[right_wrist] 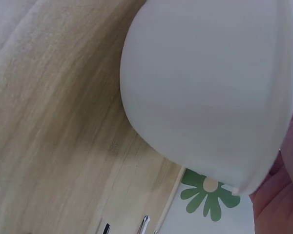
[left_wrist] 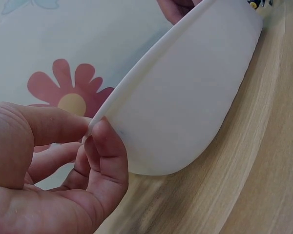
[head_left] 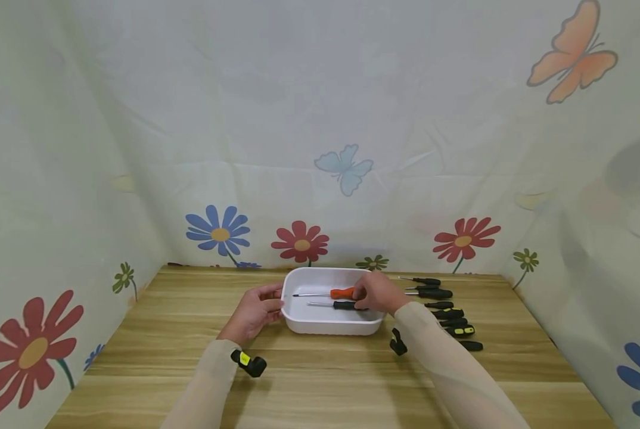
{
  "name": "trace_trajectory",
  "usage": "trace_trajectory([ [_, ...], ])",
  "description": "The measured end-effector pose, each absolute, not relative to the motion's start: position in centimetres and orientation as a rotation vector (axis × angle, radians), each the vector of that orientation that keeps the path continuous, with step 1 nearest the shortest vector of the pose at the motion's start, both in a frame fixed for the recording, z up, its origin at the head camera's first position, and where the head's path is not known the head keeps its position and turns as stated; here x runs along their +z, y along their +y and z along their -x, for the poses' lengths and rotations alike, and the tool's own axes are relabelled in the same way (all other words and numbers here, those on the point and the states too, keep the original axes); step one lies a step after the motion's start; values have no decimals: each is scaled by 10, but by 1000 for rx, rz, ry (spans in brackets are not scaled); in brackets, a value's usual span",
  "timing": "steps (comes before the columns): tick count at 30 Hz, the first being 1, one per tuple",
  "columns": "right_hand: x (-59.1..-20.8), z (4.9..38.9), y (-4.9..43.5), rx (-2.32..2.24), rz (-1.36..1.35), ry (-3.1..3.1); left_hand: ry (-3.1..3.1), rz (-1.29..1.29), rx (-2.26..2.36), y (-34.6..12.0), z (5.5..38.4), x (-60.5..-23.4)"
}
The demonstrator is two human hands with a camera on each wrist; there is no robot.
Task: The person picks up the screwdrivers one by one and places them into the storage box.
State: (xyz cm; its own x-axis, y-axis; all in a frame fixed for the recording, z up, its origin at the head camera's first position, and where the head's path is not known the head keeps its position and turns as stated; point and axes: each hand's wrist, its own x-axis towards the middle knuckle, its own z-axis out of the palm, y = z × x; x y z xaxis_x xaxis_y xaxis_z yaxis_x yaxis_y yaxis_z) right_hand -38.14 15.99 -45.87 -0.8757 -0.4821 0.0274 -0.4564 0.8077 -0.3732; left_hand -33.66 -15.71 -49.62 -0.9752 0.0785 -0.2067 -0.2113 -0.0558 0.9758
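Orange screwdriver (head_left: 342,293) and black screwdriver (head_left: 344,305) lie in the tray (head_left: 333,328) beside the right hand (head_left: 379,293), its grip unclear; left hand (head_left: 252,314) pinches the tray, where tugging could tilt it.

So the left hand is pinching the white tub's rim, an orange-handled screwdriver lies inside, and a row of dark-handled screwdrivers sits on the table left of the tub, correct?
Not quite: the head view shows the row of dark-handled screwdrivers on the table right of the white tub. The left hand does pinch its rim, and the orange-handled screwdriver lies inside.
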Motion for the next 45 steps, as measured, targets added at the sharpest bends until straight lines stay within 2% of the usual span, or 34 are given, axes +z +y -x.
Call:
trace_trajectory([
  [18, -448, 364, 183, -928, 842, 2830, 2012, 138, 2144, -159, 337, -496],
  [31, -442, 348, 212, -1205, 685, 2802, 2003, 122, 2156, -160, 339, -499],
  [45, -444, 328, 240, -1310, 603, 2821, 2000, 115, 2156, -158, 339, -498],
])
